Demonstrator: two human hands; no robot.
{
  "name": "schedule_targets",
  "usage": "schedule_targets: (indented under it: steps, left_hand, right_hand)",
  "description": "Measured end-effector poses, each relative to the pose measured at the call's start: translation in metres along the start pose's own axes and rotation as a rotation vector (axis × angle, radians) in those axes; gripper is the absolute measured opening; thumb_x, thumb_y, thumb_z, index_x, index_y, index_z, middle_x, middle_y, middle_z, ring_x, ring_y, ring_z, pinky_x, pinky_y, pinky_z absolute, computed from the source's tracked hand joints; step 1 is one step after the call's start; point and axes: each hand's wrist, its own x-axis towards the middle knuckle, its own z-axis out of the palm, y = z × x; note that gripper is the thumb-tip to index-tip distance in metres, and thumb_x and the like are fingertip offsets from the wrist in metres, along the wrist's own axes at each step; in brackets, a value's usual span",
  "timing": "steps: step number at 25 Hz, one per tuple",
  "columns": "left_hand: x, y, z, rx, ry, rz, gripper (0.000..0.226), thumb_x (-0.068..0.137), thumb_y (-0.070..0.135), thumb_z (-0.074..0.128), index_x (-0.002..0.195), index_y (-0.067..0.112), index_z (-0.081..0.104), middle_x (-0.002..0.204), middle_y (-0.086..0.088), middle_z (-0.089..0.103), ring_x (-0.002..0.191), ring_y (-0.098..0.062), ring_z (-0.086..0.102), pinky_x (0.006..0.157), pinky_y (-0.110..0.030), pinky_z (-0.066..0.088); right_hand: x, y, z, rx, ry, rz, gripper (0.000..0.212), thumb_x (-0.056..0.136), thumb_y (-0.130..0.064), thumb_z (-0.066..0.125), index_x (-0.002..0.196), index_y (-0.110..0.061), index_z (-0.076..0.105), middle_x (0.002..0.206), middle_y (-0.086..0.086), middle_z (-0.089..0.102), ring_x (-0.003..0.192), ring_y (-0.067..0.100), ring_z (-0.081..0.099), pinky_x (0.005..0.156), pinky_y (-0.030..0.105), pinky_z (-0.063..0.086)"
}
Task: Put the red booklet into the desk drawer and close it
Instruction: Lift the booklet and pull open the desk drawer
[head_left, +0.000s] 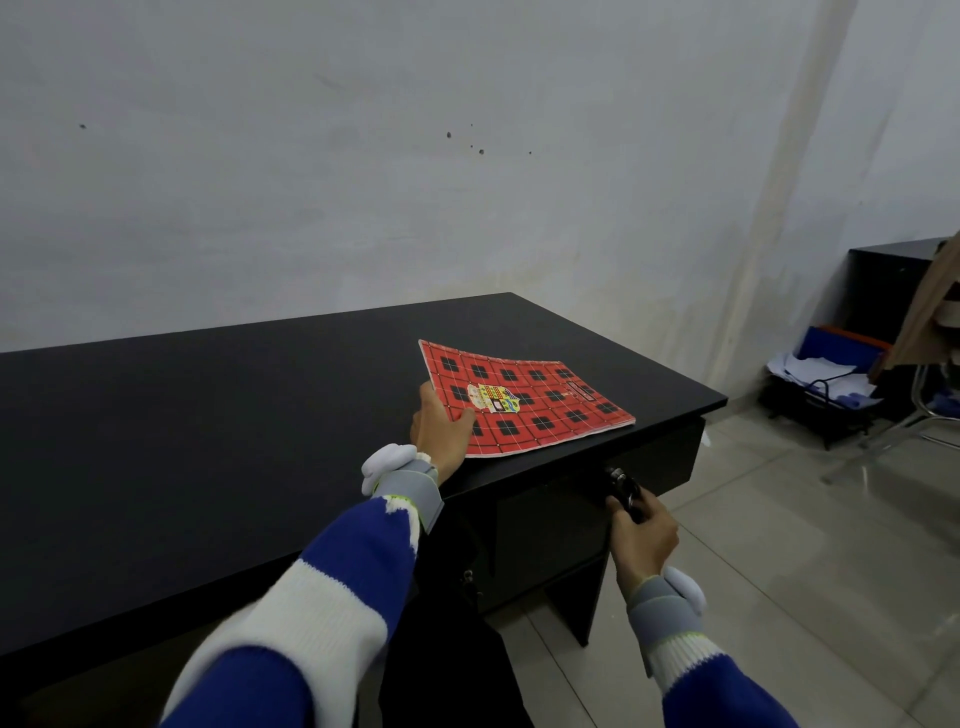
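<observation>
The red booklet, patterned with black squares and a crest, lies at the right end of the black desk, its far corner curling upward. My left hand grips its near left edge, thumb on the cover. Below the desktop's right end is the black drawer front. My right hand is closed around the dark handle on that front. The drawer looks shut or barely pulled out; I cannot see inside it.
A grey wall stands right behind the desk. Tiled floor lies to the right. At the far right are a dark cabinet, a black wire rack with papers and blue folders, and a chair's metal legs.
</observation>
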Motion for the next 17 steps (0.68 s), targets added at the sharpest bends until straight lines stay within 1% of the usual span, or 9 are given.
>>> schedule_targets:
  steps: [3,5,6,12,17]
  left_hand:
    - [0.000,0.000,0.000,-0.008,-0.003,0.000,0.041,0.090,0.011,0.056,0.128,0.008,0.042,0.122,-0.011,0.065,0.108,-0.028,0.064,0.082,-0.028,0.046]
    - [-0.001,0.001,0.000,-0.008,-0.001,0.003,0.041,0.090,0.011,0.056,0.128,0.007,0.042,0.122,-0.011,0.065,0.108,-0.028,0.064,0.082,-0.028,0.045]
    - [-0.001,0.001,0.000,-0.006,0.002,0.005,0.041,0.090,0.011,0.056,0.128,0.007,0.042,0.122,-0.011,0.065,0.108,-0.028,0.064,0.081,-0.027,0.044]
    - [-0.002,0.002,0.000,0.004,0.006,0.011,0.042,0.090,0.011,0.055,0.130,0.008,0.041,0.123,-0.010,0.064,0.110,-0.027,0.062,0.080,-0.025,0.039]
    - [-0.002,0.001,0.000,-0.012,-0.008,0.024,0.042,0.090,0.011,0.055,0.129,0.009,0.040,0.122,-0.009,0.065,0.107,-0.025,0.062,0.080,-0.025,0.040]
  right_hand:
    - [-0.004,0.007,-0.009,0.022,0.004,-0.018,0.041,0.082,-0.003,0.068,0.123,-0.005,0.064,0.114,0.018,0.066,0.109,0.034,0.060,0.094,0.034,0.046]
    - [-0.006,0.011,-0.014,0.026,0.014,-0.037,0.040,0.082,-0.003,0.068,0.122,-0.005,0.064,0.113,0.018,0.066,0.107,0.034,0.061,0.087,0.028,0.043]
    - [-0.007,0.013,-0.017,0.029,0.019,-0.048,0.040,0.082,-0.003,0.069,0.122,-0.004,0.064,0.113,0.018,0.066,0.106,0.034,0.061,0.086,0.027,0.042]
    - [-0.010,0.025,-0.031,0.057,0.034,-0.050,0.041,0.084,-0.001,0.067,0.125,-0.003,0.061,0.114,0.020,0.065,0.107,0.035,0.061,0.086,0.030,0.044]
    - [-0.014,0.032,-0.036,0.053,0.054,-0.026,0.042,0.084,0.000,0.067,0.125,-0.003,0.062,0.113,0.022,0.065,0.106,0.036,0.061,0.089,0.031,0.044]
